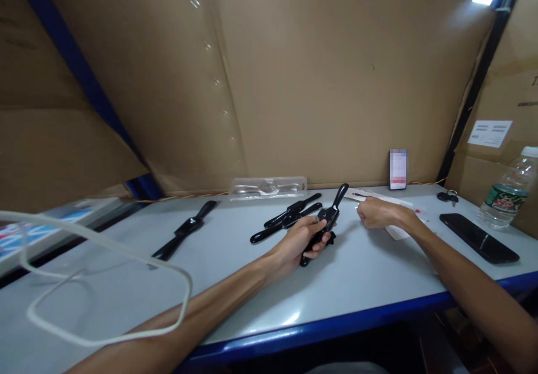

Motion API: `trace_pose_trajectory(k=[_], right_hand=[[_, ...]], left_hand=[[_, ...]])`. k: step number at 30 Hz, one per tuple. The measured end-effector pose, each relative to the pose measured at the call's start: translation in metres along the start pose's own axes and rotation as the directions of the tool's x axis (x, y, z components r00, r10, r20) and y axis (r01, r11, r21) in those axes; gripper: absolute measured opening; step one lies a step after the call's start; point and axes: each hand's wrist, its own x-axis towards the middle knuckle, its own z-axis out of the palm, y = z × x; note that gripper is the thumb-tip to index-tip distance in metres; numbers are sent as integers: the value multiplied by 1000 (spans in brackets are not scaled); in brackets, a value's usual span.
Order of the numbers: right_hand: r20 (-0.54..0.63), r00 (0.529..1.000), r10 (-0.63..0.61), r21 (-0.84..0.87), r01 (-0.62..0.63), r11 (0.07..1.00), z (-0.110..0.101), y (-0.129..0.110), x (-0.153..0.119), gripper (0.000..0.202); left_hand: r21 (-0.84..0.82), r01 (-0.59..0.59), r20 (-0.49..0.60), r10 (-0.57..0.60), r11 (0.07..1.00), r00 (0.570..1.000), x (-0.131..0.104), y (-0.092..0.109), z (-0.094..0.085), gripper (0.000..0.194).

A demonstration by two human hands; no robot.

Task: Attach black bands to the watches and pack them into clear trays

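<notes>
My left hand [303, 242] grips a black strap-like piece [329, 216] by its lower half; the upper end sticks up and to the right above the table [361, 284]. My right hand [375, 212] rests closed on a white paper sheet [397, 231], pinching something small that I cannot make out. Two more black strap pieces [290, 218] lie crossed just left of my left hand. Another black strap [185, 230] lies further left on the table.
A clear plastic blister pack [269, 187] lies against the cardboard wall [294, 82]. A black phone [479, 238], keys [446, 197] and a water bottle [506, 194] sit at the right. A small upright phone [398, 169] leans on the cardboard. A white cable [105, 250] loops at the left.
</notes>
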Motion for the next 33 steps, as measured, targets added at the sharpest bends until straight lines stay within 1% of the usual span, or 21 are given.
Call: trace_pose_trajectory(k=[3, 5, 6, 8, 9, 10, 11, 12, 13, 14, 15, 16, 18, 19, 21, 24, 26, 28, 30, 33], right_hand=[[-66, 998, -7, -125, -1, 992, 3, -8, -1, 16], [-95, 995, 3, -131, -15, 991, 2, -9, -3, 18], [-111, 994, 3, -105, -14, 994, 1, -8, -5, 21], [-95, 994, -47, 36, 50, 998, -4, -4, -9, 22], [-72, 993, -94, 158, 104, 982, -8, -2, -12, 19], [-63, 986, -156, 302, 168, 938, -12, -1, -15, 14], [-77, 973, -219, 444, 230, 866, -16, -2, -17, 8], [-118, 957, -266, 557, 286, 780, -19, -4, -20, 4], [-187, 939, -290, 620, 342, 706, -22, -8, -22, 5], [-267, 918, -293, 633, 396, 665, -23, -14, -23, 8], [-345, 894, -285, 609, 445, 657, -23, -20, -23, 9], [-414, 869, -270, 565, 478, 673, -22, -27, -23, 9], [-519, 824, -228, 474, 500, 725, -16, -38, -18, 8], [-550, 809, -208, 446, 495, 746, -12, -42, -16, 8], [-563, 805, -187, 421, 474, 773, -5, -46, -10, 9], [-557, 808, -192, 362, 444, 819, 3, -48, -5, 8], [-577, 788, -216, 281, 440, 853, 5, -49, -5, 9], [-604, 753, -261, 176, 445, 878, 6, -52, -7, 10], [-613, 726, -311, 82, 450, 889, 7, -53, -8, 11], [-611, 704, -363, 6, 463, 887, 8, -53, -10, 12]], left_hand=[[16, -1, -10, 1, 1000, 1000, 0, -1, 1, 14], [18, 0, -6, 0, 1000, 1000, 1, -1, 0, 17], [16, -1, -1, 1, 1000, 1000, 1, -1, 0, 18], [13, 2, 6, -2, 1000, 1000, 2, -2, -1, 21], [11, 5, 11, -5, 1000, 1000, 3, -3, -1, 21], [9, 9, 18, -9, 1000, 1000, 4, -3, -2, 21], [6, 16, 25, -16, 1000, 1000, 4, -3, -2, 21], [3, 23, 31, -23, 1000, 999, 4, -3, -2, 19], [2, 31, 38, -31, 1000, 999, 4, -3, -2, 17], [2, 40, 45, -40, 999, 998, 4, -3, -2, 15], [3, 50, 48, -50, 999, 998, 4, -3, -2, 14], [3, 58, 48, -58, 998, 997, 4, -4, -2, 13], [3, 72, 52, -72, 997, 996, 4, -4, -1, 13], [3, 74, 55, -74, 997, 996, 4, -4, -1, 15], [5, 75, 67, -75, 997, 995, 4, -5, 0, 18], [8, 76, 74, -76, 997, 994, 3, -4, 1, 22], [11, 72, 68, -73, 997, 995, 2, -3, 2, 23], [15, 67, 66, -68, 998, 996, 2, -2, 2, 23], [23, 66, 65, -67, 998, 996, 2, -3, 2, 24], [55, 61, 68, -65, 997, 996, 1, -4, 4, 25]])
